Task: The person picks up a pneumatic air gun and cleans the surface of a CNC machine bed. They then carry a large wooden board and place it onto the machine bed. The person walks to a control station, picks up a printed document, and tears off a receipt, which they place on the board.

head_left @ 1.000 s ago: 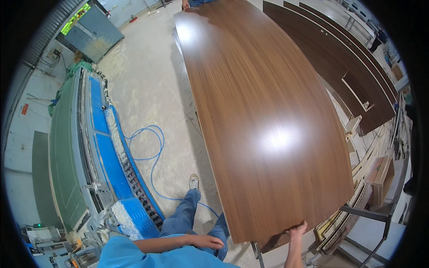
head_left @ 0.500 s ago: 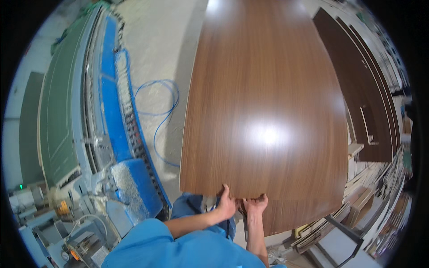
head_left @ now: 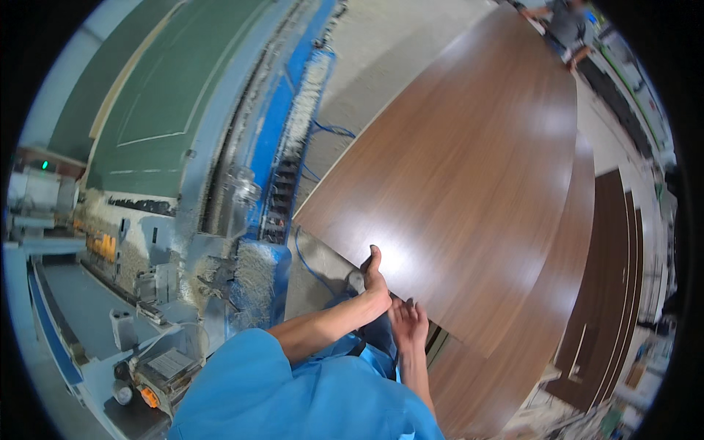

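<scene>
A large wood-grain brown panel [head_left: 469,176] slants from in front of me to the far right. My left hand [head_left: 376,287] grips its near edge, thumb on the top face and the other fingers hidden below. Close beside it is my right hand [head_left: 409,320], palm up, with loosely bent fingers apart at the same edge; whether they bear any weight I cannot tell. Under the slanted panel lies another brown panel [head_left: 477,389], showing along the right and near side. At the far end a co-worker [head_left: 566,26] has hands at the panel's end.
To my left stands a blue and grey machine [head_left: 275,139] strewn with sawdust, with a green board [head_left: 172,110] on its bed. A blue hose [head_left: 312,268] lies on the floor between machine and panel. Dark brown panels [head_left: 605,286] are stacked at right.
The upper panel has swung askew over the lower one, its near end shifting left toward the machine. My view has turned, bringing the co-worker into sight. My right hand's grip has loosened.
</scene>
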### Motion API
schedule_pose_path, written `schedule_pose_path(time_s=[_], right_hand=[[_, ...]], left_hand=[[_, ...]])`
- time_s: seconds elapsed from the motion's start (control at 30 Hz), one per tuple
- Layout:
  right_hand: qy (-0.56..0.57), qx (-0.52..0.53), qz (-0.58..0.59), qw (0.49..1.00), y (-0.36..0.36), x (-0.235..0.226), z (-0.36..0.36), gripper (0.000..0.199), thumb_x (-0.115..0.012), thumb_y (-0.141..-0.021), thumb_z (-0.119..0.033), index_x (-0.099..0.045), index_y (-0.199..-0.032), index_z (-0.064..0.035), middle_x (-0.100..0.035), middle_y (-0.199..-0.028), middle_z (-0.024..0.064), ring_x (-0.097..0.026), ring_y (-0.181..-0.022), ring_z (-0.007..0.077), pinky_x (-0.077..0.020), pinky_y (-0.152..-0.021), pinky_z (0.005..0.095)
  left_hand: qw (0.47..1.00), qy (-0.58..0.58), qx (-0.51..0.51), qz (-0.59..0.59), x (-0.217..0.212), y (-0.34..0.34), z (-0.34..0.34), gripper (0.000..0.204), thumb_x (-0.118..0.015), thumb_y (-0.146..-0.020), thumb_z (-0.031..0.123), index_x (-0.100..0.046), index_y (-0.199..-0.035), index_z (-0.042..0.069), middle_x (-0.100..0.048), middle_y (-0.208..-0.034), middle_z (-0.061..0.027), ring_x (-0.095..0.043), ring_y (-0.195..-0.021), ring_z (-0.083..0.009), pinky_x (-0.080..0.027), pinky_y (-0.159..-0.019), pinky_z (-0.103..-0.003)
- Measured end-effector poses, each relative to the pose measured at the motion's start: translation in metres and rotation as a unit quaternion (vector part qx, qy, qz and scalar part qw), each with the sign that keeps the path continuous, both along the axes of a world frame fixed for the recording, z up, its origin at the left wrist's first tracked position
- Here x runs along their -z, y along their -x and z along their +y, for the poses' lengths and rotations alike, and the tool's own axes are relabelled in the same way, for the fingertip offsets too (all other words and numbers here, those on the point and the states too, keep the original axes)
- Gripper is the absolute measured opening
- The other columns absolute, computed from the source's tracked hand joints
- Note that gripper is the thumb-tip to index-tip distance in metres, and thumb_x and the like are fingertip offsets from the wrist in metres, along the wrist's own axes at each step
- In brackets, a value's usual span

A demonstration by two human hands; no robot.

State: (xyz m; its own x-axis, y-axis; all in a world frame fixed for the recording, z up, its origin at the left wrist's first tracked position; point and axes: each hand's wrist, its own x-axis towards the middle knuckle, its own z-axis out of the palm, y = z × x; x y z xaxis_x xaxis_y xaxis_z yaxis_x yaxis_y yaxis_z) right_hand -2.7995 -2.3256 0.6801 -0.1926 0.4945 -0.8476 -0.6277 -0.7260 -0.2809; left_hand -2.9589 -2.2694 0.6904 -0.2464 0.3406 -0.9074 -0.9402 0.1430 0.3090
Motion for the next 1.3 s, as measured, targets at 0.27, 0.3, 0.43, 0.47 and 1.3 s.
schedule_pose_path(time_s=[0.27,0.3,0.43,0.47,1.3], right_hand=[[-0.237,-0.132,-0.715,0.644,-0.246,-0.001,0.140,0.054,-0.058,-0.101,-0.043,-0.063,-0.127,0.0043,-0.069,-0.120,0.0191,-0.065,-0.109,0.0303,-0.0501,-0.095,0.0422],[-0.209,-0.116,-0.696,0.677,-0.267,0.018,0.161,0.069,-0.058,-0.098,-0.056,-0.059,-0.133,0.0036,-0.067,-0.125,0.0191,-0.063,-0.113,0.0319,-0.0492,-0.096,0.0441],[-0.067,-0.167,-0.368,0.912,-0.255,0.103,0.236,0.104,-0.049,-0.084,-0.085,-0.047,-0.144,-0.0001,-0.067,-0.126,0.0160,-0.063,-0.111,0.0360,-0.0504,-0.093,0.0479],[-0.077,-0.155,-0.269,0.948,-0.240,0.112,0.251,0.108,-0.047,-0.082,-0.089,-0.046,-0.146,-0.0018,-0.067,-0.125,0.0149,-0.064,-0.108,0.0361,-0.0520,-0.088,0.0477],[-0.100,-0.350,-0.213,0.907,0.075,0.030,0.488,0.085,-0.058,-0.079,-0.086,-0.058,-0.133,-0.0205,-0.064,-0.113,0.0080,-0.059,-0.090,0.0278,-0.0459,-0.065,0.0408]], left_hand=[[1.000,-0.025,-0.010,0.015,-0.057,0.090,0.075,0.076,-0.061,-0.087,0.076,-0.055,-0.133,0.015,-0.067,-0.124,-0.0056,-0.066,-0.110,-0.0203,-0.055,-0.086,-0.038],[0.998,-0.029,-0.023,0.042,-0.065,0.100,0.087,0.077,-0.061,-0.086,0.076,-0.055,-0.133,0.015,-0.067,-0.124,-0.0059,-0.065,-0.111,-0.0207,-0.055,-0.086,-0.039],[0.997,-0.045,-0.042,0.041,-0.100,0.126,0.119,0.082,-0.059,-0.086,0.077,-0.052,-0.138,0.014,-0.065,-0.131,-0.0077,-0.063,-0.117,-0.0237,-0.052,-0.093,-0.041],[0.996,-0.059,-0.043,0.053,-0.108,0.135,0.129,0.083,-0.059,-0.087,0.077,-0.051,-0.139,0.013,-0.064,-0.133,-0.0081,-0.062,-0.119,-0.0242,-0.052,-0.095,-0.042],[0.960,-0.133,-0.244,-0.032,-0.059,0.417,0.241,0.061,-0.076,-0.091,0.043,-0.054,-0.139,0.012,-0.055,-0.145,-0.0086,-0.050,-0.136,-0.0268,-0.043,-0.112,-0.054]])
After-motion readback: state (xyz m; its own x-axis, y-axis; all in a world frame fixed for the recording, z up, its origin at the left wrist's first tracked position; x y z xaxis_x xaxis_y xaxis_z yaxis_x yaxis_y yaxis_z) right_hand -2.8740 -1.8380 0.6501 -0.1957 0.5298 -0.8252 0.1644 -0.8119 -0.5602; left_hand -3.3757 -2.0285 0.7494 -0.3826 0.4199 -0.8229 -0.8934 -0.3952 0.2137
